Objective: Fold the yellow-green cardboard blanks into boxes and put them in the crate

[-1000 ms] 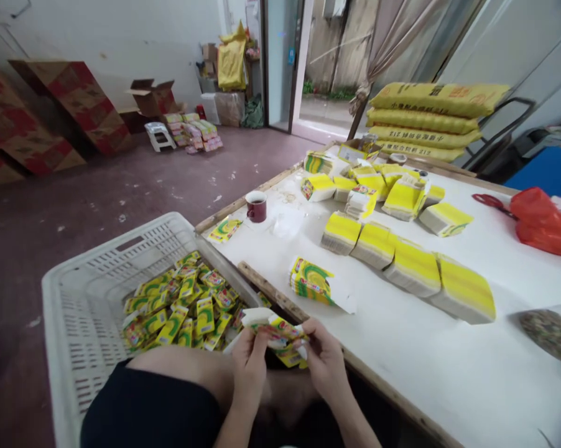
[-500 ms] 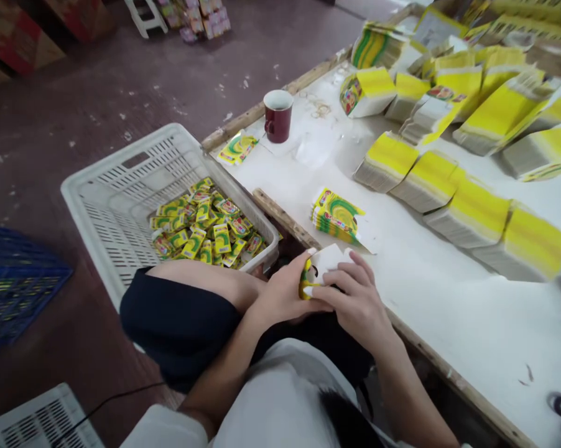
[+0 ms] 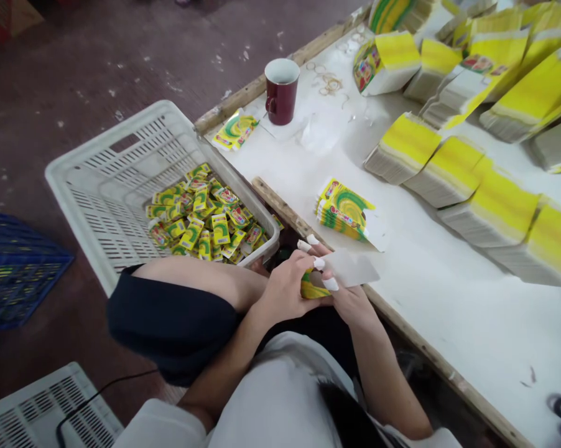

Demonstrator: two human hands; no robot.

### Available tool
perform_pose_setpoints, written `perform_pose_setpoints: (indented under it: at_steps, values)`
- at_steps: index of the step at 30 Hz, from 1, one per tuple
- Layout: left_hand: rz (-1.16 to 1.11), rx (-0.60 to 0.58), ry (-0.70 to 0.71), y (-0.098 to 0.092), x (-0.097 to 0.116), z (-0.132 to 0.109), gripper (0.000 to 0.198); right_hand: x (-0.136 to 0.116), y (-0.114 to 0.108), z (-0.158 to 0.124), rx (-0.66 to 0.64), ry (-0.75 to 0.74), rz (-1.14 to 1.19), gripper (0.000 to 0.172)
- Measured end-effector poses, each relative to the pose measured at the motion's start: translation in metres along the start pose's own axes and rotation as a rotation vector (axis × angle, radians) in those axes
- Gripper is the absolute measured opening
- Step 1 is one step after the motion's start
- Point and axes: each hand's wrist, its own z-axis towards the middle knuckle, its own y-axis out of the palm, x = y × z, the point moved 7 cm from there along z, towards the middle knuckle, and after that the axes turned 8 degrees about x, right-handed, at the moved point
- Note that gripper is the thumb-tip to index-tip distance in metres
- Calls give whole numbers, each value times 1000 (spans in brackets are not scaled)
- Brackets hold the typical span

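Above my lap, my left hand (image 3: 283, 287) is closed round a small yellow-green printed carton (image 3: 312, 287), partly folded. My right hand (image 3: 352, 302) grips the same carton from the other side, its thumb and fingers bent against it. A plain pale flap (image 3: 355, 269) of the carton sticks out to the right, over the table edge. White wrappings cover several of my fingertips. Just beyond my hands, a small stack of flat printed cartons (image 3: 343, 208) lies on the white table (image 3: 430, 292).
A white plastic crate (image 3: 107, 155) left of the table holds many small folded cartons (image 3: 206, 218). A maroon mug (image 3: 281, 99), rubber bands (image 3: 331, 84) and another printed carton (image 3: 236, 130) are on the table. Rows of yellow carton stacks (image 3: 467, 171) stand right. A blue crate (image 3: 23, 267) is far left.
The carton's pale flap now extends to the right, where before it was between my hands. My right-hand fingers have moved to the carton's left part. The view has shifted slightly.
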Motion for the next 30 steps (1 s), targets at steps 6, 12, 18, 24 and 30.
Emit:
perform_pose_setpoints:
  at_steps: [6, 12, 18, 24, 30]
  values:
    - [-119, 70, -113, 4, -12, -2, 61, -31, 9, -13, -108, -457, -429, 60]
    - [86, 123, -93, -9, -11, 2, 62, -33, -3, -13, 42, -652, -635, 60]
    - [159, 61, -125, -21, -7, 3, 65, -23, -5, -14, -161, -635, -833, 55]
    - [101, -33, -133, -16, 0, 3, 82, -47, -15, -13, -334, -640, -801, 26]
    - [-35, 172, -209, -22, -9, 2, 74, -45, -3, -10, -148, -612, -662, 59]
